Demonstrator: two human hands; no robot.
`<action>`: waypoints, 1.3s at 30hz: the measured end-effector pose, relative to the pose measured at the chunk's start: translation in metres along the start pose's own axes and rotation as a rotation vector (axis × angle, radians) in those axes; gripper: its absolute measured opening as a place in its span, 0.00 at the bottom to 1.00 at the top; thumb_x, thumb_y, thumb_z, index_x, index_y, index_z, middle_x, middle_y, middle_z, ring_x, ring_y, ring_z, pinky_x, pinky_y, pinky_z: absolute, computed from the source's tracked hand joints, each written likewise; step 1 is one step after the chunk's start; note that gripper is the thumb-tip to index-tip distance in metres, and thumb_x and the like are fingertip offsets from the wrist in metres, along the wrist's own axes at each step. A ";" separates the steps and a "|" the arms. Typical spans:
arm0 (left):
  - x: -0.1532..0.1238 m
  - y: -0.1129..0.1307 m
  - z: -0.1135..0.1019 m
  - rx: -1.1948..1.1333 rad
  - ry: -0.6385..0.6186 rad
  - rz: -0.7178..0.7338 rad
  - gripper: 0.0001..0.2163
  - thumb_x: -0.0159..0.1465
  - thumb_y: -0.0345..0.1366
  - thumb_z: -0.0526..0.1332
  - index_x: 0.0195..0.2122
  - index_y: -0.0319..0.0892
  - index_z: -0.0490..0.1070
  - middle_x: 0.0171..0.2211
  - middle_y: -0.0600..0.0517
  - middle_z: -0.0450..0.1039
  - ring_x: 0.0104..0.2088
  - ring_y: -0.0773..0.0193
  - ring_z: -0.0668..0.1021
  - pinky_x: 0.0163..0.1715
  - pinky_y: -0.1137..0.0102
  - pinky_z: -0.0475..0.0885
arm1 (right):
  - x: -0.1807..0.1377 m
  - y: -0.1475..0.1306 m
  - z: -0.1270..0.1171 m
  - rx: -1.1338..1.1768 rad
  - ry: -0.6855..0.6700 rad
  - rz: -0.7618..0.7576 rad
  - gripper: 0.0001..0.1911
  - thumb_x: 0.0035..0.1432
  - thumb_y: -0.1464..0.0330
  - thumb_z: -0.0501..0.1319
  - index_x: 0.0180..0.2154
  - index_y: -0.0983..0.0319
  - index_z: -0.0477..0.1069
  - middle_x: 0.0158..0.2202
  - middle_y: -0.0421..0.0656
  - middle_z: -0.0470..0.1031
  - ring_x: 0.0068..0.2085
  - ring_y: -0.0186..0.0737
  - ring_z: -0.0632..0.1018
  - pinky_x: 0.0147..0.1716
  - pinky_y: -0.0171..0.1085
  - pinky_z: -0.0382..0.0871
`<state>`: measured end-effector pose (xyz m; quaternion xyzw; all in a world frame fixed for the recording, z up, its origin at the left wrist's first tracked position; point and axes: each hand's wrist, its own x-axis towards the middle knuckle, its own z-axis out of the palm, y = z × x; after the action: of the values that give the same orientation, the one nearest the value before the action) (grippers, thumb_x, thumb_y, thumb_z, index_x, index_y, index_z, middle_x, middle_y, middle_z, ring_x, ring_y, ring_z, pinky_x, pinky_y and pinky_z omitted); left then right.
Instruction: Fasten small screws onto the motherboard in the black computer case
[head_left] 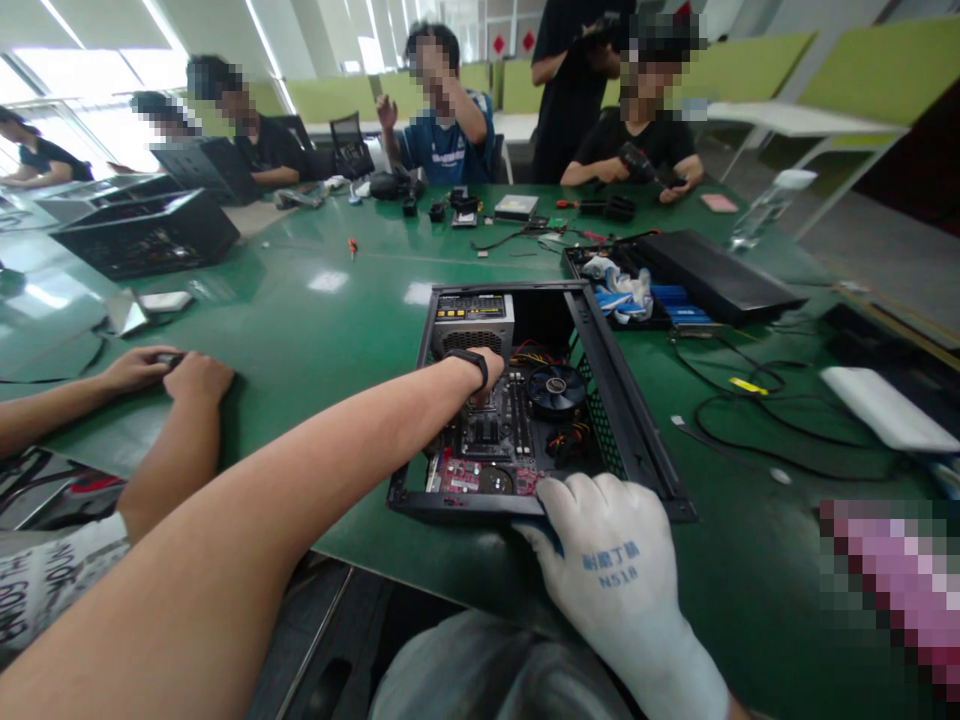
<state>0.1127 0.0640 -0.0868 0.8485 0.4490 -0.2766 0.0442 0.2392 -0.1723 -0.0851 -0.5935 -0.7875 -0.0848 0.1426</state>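
An open black computer case [634, 400] lies on its side on the green table in front of me. My left hand [491, 368], bare with a black wristband, reaches down into it beside the power supply [474, 318]. Its fingers look drawn together low over the motherboard [487, 430]; their tips and anything in them are hidden. My right hand [607, 550], in a white work glove, grips the near rim of the case, thumb outside. Inside, a round black fan [556, 390] sits to the right and a red circuit card [461, 477] lies along the near side.
At left, a co-worker's hands [196, 380] rest at the table [315, 320]. Another computer case [150, 235] stands beyond. Gloves [622, 290], a black panel [712, 272], cables [720, 425] and a white block [889, 408] lie to the right. Several people sit across, one holding a power drill [637, 160].
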 end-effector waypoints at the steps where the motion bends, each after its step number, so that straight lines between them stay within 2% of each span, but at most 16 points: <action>1: 0.001 0.000 0.001 0.002 0.003 -0.001 0.28 0.45 0.38 0.74 0.47 0.32 0.78 0.45 0.35 0.78 0.45 0.49 0.80 0.43 0.68 0.75 | 0.000 0.000 0.000 0.003 -0.002 0.000 0.11 0.52 0.58 0.66 0.32 0.56 0.70 0.27 0.41 0.66 0.30 0.43 0.61 0.31 0.42 0.42; 6: 0.003 0.000 0.002 0.007 0.009 -0.014 0.30 0.42 0.40 0.75 0.48 0.35 0.78 0.46 0.38 0.79 0.45 0.51 0.80 0.43 0.70 0.75 | 0.000 0.000 0.001 0.007 -0.010 0.004 0.11 0.53 0.57 0.66 0.32 0.56 0.69 0.27 0.41 0.66 0.31 0.44 0.61 0.32 0.42 0.42; 12: 0.010 -0.001 0.006 0.031 0.026 0.037 0.32 0.39 0.38 0.76 0.47 0.33 0.78 0.45 0.34 0.78 0.44 0.47 0.80 0.41 0.67 0.76 | 0.000 -0.001 -0.001 0.013 -0.018 0.005 0.11 0.53 0.57 0.65 0.33 0.56 0.70 0.27 0.41 0.66 0.31 0.43 0.61 0.32 0.42 0.43; 15: 0.013 -0.001 0.009 0.033 0.023 0.029 0.31 0.38 0.39 0.76 0.46 0.35 0.79 0.44 0.36 0.79 0.43 0.48 0.80 0.41 0.68 0.76 | -0.001 -0.001 -0.002 0.010 -0.014 0.002 0.11 0.53 0.58 0.66 0.33 0.56 0.70 0.27 0.41 0.66 0.31 0.43 0.61 0.32 0.42 0.43; 21: 0.008 -0.001 0.008 0.040 0.060 0.061 0.26 0.43 0.43 0.72 0.43 0.33 0.79 0.41 0.37 0.80 0.42 0.50 0.80 0.40 0.69 0.74 | -0.001 -0.001 -0.001 -0.001 -0.058 0.015 0.12 0.52 0.57 0.66 0.34 0.56 0.69 0.28 0.41 0.66 0.32 0.43 0.61 0.32 0.41 0.42; 26: -0.001 -0.002 0.003 -0.021 0.193 0.083 0.20 0.47 0.47 0.68 0.37 0.39 0.79 0.39 0.43 0.80 0.40 0.55 0.80 0.38 0.71 0.73 | -0.002 -0.003 -0.001 0.031 -0.051 0.043 0.12 0.53 0.58 0.65 0.34 0.56 0.68 0.29 0.41 0.66 0.32 0.42 0.61 0.32 0.42 0.43; 32: -0.026 -0.012 -0.013 -0.286 0.490 0.114 0.15 0.50 0.44 0.63 0.34 0.41 0.76 0.31 0.50 0.79 0.32 0.62 0.78 0.33 0.72 0.71 | 0.005 0.000 0.001 0.036 -0.065 0.060 0.12 0.54 0.58 0.65 0.34 0.56 0.68 0.30 0.41 0.67 0.33 0.42 0.63 0.33 0.42 0.43; 35: -0.049 -0.021 -0.028 -0.412 0.609 0.116 0.14 0.50 0.44 0.64 0.34 0.41 0.75 0.30 0.52 0.78 0.31 0.64 0.78 0.34 0.72 0.71 | 0.024 0.008 0.003 -0.011 -0.071 0.054 0.12 0.57 0.56 0.63 0.36 0.57 0.69 0.32 0.42 0.69 0.36 0.43 0.65 0.34 0.43 0.45; 39: -0.081 -0.030 -0.043 -0.534 0.684 0.065 0.13 0.51 0.44 0.65 0.33 0.42 0.74 0.28 0.54 0.77 0.29 0.66 0.77 0.33 0.73 0.72 | 0.066 0.025 0.014 -0.092 -0.063 0.050 0.17 0.59 0.52 0.59 0.40 0.58 0.69 0.37 0.45 0.72 0.40 0.46 0.67 0.36 0.43 0.47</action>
<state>0.0719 0.0357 -0.0043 0.8637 0.4667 0.1479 0.1195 0.2446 -0.1010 -0.0783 -0.6212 -0.7719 -0.0987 0.0923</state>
